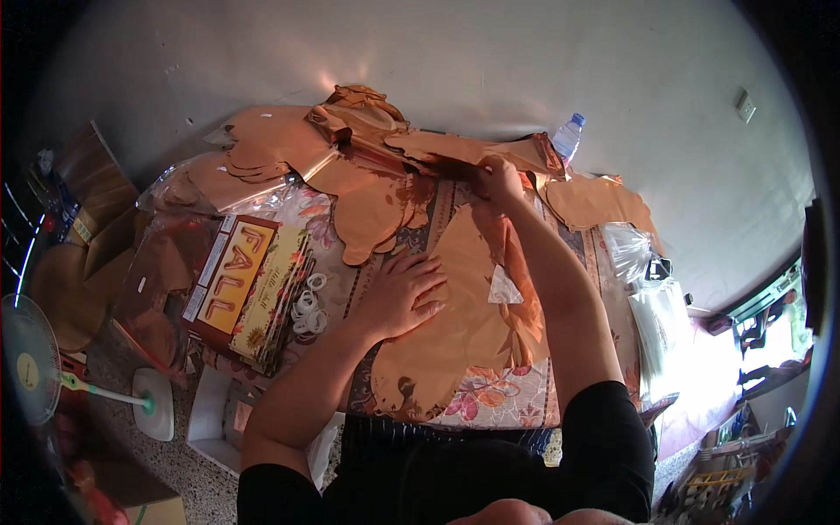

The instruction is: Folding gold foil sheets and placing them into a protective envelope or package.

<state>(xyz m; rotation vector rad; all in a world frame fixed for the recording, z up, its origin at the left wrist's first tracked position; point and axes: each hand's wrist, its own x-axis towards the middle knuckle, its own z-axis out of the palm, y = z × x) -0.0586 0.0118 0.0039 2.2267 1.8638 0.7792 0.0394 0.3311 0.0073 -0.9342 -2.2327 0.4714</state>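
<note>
Under L hand (407, 295), foil (468, 306), lettered pkg (229, 271) nearby

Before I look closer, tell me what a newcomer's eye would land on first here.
Most likely the copper foil sheet on the flowered tablecloth, with the left hand resting on it and the right hand gripping foil farther back. Next, probably the crumpled foil pile near the wall, then the yellow packet left of the left hand.

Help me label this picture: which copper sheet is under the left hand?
The large sheet at the table's near edge: the left hand rests on it; the pile and the sheet by the bottle lie farther back.
</note>
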